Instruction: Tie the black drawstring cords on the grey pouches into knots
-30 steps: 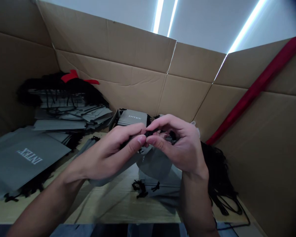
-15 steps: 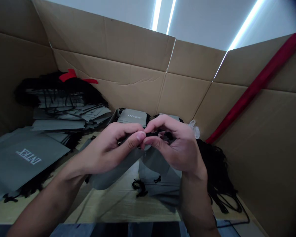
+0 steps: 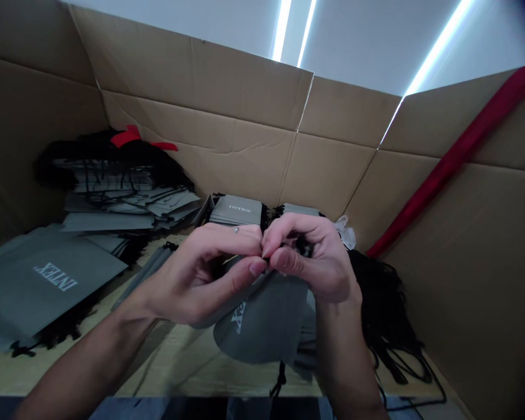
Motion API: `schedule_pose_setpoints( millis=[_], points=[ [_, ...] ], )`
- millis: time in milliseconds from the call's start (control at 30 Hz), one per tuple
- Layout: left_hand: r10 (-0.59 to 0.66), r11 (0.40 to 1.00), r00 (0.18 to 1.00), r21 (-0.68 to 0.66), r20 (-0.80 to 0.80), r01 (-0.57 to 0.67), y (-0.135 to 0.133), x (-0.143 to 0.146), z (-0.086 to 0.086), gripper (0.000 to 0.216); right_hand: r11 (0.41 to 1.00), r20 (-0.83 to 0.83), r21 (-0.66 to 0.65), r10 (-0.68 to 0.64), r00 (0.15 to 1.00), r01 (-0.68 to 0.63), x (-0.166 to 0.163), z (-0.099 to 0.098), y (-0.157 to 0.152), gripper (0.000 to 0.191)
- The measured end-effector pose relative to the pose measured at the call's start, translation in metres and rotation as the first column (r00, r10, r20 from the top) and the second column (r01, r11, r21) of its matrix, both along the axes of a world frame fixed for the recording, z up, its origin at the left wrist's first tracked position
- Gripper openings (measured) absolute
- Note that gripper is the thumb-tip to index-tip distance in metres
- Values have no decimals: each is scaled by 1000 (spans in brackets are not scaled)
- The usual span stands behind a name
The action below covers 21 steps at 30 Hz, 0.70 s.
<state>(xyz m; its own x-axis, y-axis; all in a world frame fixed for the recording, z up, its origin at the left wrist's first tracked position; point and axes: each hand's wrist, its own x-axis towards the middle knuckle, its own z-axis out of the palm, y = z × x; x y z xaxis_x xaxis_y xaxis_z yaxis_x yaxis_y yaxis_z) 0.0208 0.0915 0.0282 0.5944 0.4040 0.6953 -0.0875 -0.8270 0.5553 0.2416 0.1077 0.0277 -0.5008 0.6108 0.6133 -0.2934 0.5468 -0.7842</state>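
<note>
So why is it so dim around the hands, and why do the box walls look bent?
Head view: ceiling strip lights glare white up top, leaving the left hand, right hand and grey pouch dim; the wide lens bows the cardboard walls; the forearms at the bottom edge look soft.

Two bare hands and forearms
Left hand (image 3: 201, 274), at 7 o'clock, bears a tiny silvery ring (image 3: 236, 230); right hand (image 3: 315, 262), at 5 o'clock, short plain nails.

Both hands pinch a grey bag's top edge.
L hand (image 3: 201, 274) & R hand (image 3: 315, 262) meet fingertip to fingertip; bag (image 3: 262, 321) hangs below, above surface (image 3: 188, 361).
</note>
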Motion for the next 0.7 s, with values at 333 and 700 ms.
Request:
schedule_pose_setpoints(
  millis=[333, 700],
  points=[
    [-25, 995, 1000, -98, -11, 24, 1, -2, -1, 38, 996, -80, -60, 65, 995, -70, -4, -2, -4, 26],
    [183, 921, 980, -334, -78, -199, 11, -8, 6, 43, 942, -158, -181, -312, 937, 283, -4, 1, 0, 37]
  ],
)
